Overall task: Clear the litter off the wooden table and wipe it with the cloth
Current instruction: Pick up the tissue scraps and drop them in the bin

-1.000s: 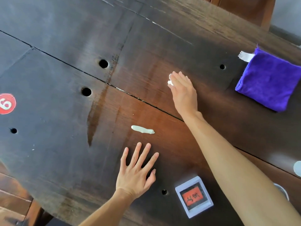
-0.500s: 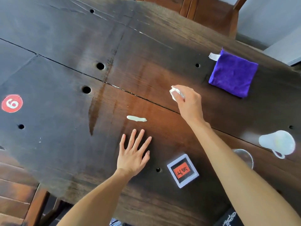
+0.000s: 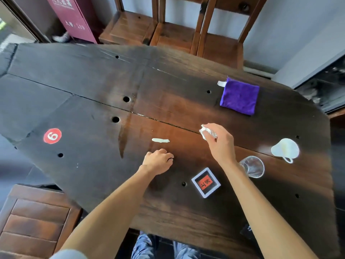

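My right hand (image 3: 220, 144) is raised a little over the middle of the dark wooden table (image 3: 89, 86) and grips a crumpled white paper scrap (image 3: 206, 132) in its fingertips. A second white scrap (image 3: 160, 140), long and thin, lies flat on the table just beyond my left hand (image 3: 157, 161). That hand rests on the wood with its fingers curled in and nothing in it. The folded purple cloth (image 3: 239, 96) lies at the far right of the table, apart from both hands.
A clear glass (image 3: 253, 166) and a white cup (image 3: 285, 149) stand to the right of my right arm. A small white-framed red card (image 3: 206, 182) lies near the front edge, and a red number sticker (image 3: 52, 136) is at the left. Wooden chairs (image 3: 177, 38) stand behind the table, and a stool (image 3: 35, 219) at front left.
My right hand has lifted the crumpled scrap off the table and drawn back toward me. My left hand's spread fingers have curled shut below the long scrap. The view has pulled back.
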Action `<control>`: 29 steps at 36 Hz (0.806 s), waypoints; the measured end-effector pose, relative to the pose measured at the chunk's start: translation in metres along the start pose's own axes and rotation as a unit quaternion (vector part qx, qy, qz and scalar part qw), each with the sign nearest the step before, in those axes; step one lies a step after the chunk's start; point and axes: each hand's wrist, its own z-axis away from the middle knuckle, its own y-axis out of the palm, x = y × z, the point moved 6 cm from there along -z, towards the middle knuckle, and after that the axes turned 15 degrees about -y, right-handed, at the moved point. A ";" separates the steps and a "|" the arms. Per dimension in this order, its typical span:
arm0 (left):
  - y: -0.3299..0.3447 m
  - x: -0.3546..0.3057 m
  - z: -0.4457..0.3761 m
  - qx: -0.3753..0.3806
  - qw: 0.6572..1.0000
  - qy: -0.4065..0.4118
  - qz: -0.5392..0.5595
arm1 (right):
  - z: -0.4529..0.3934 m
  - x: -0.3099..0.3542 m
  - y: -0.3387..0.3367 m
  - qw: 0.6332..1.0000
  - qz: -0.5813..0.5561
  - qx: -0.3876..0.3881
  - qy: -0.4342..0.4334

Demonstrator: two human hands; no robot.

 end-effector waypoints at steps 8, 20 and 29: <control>-0.070 -0.020 0.048 -0.197 0.978 0.073 -0.001 | 0.032 0.041 -0.039 0.998 0.036 -0.005 -0.043; -0.131 -0.032 0.150 -0.408 0.899 0.153 0.037 | 0.089 0.105 -0.098 0.987 0.112 -0.092 -0.070; -0.103 -0.070 0.196 -0.410 0.881 0.236 0.011 | 0.165 0.107 -0.121 0.975 0.126 -0.178 0.042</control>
